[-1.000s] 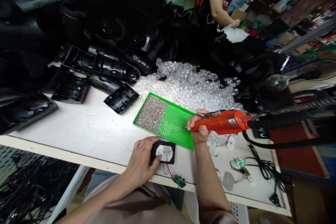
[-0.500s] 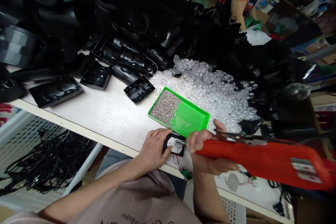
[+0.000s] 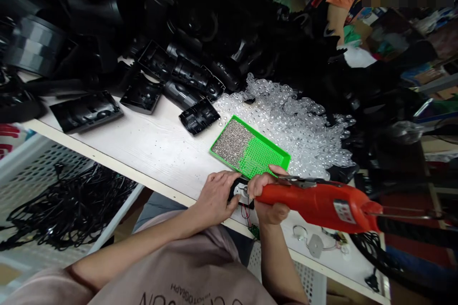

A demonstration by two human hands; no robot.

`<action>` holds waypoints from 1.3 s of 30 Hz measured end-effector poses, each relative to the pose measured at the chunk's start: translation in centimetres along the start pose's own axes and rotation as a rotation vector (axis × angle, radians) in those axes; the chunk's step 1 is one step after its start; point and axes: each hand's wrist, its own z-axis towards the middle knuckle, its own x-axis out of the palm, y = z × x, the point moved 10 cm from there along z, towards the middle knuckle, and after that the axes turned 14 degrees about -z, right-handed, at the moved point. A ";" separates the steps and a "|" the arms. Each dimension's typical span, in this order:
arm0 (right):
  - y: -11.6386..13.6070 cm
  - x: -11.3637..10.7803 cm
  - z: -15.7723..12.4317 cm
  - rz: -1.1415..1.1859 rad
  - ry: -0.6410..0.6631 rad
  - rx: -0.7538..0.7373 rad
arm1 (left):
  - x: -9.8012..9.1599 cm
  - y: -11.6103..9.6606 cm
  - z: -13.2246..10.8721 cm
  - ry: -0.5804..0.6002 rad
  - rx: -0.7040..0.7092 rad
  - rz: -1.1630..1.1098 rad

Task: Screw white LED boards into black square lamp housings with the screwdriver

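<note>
My right hand is wrapped round a red electric screwdriver, its tip pointing left. The tip meets a white round piece seated in a black plastic part at the table's front edge. My left hand grips that part from the left, fingers over its far side and thumb near the white piece. Thin red and dark wires run from it to a small green circuit board at the edge. Just beyond lies a green tray with small metal screws heaped in its left half.
Clear plastic lens-like pieces are piled behind the tray. Black housing shells lie at left, with more heaped behind. A white crate below holds black cables. A grey plate with wires sits at right. Another person's arm shows at the back.
The screwdriver's rear end has swung away from the camera, and my right hand has shifted slightly left, closer to the black part. My left hand keeps its hold. The whole view has shifted a little.
</note>
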 end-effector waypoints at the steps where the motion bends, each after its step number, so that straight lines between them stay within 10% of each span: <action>1: 0.2 0.1 0.1 0.004 0.004 -0.002 | -0.1 0.0 0.0 -0.011 0.008 -0.009; 9: 2.2 0.3 1.2 0.074 -0.021 0.030 | -2.9 -1.4 -1.4 -0.254 0.194 0.004; 39: 3.8 1.4 -0.1 0.041 0.024 -0.012 | -3.0 -1.6 -2.3 -0.213 0.205 -0.037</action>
